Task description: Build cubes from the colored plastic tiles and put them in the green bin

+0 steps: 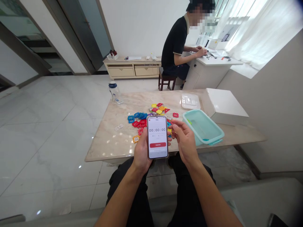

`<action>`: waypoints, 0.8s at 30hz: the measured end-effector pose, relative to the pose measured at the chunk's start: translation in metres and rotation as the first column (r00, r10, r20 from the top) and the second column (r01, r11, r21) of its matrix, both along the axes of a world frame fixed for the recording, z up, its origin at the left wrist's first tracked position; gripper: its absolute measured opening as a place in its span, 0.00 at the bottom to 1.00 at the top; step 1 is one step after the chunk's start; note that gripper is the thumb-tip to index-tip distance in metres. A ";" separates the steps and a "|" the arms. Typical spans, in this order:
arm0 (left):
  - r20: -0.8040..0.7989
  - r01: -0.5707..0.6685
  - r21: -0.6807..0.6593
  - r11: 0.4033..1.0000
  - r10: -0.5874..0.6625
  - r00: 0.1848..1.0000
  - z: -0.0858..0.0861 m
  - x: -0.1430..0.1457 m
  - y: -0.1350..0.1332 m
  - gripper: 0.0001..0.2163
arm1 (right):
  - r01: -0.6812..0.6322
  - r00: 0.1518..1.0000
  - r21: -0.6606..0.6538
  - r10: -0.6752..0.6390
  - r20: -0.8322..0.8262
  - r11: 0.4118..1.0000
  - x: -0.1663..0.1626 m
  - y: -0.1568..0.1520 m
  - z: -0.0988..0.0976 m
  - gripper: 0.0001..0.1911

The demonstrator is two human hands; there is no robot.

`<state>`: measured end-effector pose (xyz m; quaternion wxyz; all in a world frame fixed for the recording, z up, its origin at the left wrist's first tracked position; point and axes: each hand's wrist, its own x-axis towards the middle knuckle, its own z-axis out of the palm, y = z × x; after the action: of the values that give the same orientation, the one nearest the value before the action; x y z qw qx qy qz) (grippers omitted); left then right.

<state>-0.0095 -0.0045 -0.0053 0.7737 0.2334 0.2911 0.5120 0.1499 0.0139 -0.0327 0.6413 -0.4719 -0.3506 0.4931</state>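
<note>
My left hand (141, 148) is wrapped round a smartphone (157, 151), its fingertips showing at the phone's right edge. The screen is lit, with a row of zeros like a timer and a red button near the bottom. Just right of the phone is my right hand (186, 142), its fingers loosely bent and apart, holding nothing that I can see. Behind the phone, a heap of colourful plastic pieces lies on the table; blue pieces (140, 115), red pieces (140, 123) and yellow ones (159, 111) show. The phone hides part of the heap.
A teal plastic bin (214, 124) with a few small pieces inside stands right of the heap. Near it are a clear plastic container (190, 101) and a white box (224, 104). A water bottle (115, 94) stands at the table's (104, 138) far left. Beyond, a person (176, 41) sits at a white desk.
</note>
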 end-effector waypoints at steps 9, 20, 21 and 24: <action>0.028 -0.018 0.002 1.000 0.018 0.999 -0.001 0.003 -0.001 0.29 | -0.203 0.975 -0.012 0.201 -0.095 0.979 -0.007 -0.007 0.005 0.20; 0.037 -0.087 0.001 0.996 0.087 0.996 0.004 -0.003 -0.001 0.29 | -0.050 0.996 0.053 0.046 0.074 0.997 -0.007 -0.002 0.001 0.15; 0.036 -0.060 -0.002 0.998 0.060 0.998 0.005 -0.004 -0.001 0.30 | -0.048 0.996 0.052 0.044 0.076 0.998 -0.006 -0.002 0.000 0.15; 0.047 0.050 -0.018 0.999 -0.049 0.998 0.007 -0.006 -0.002 0.31 | -0.048 0.997 0.033 0.046 0.069 0.998 -0.003 -0.003 -0.003 0.16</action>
<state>-0.0152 -0.0068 0.0018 0.7949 0.2210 0.2722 0.4952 0.1469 0.0106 -0.0356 0.6254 -0.4688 -0.3916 0.4855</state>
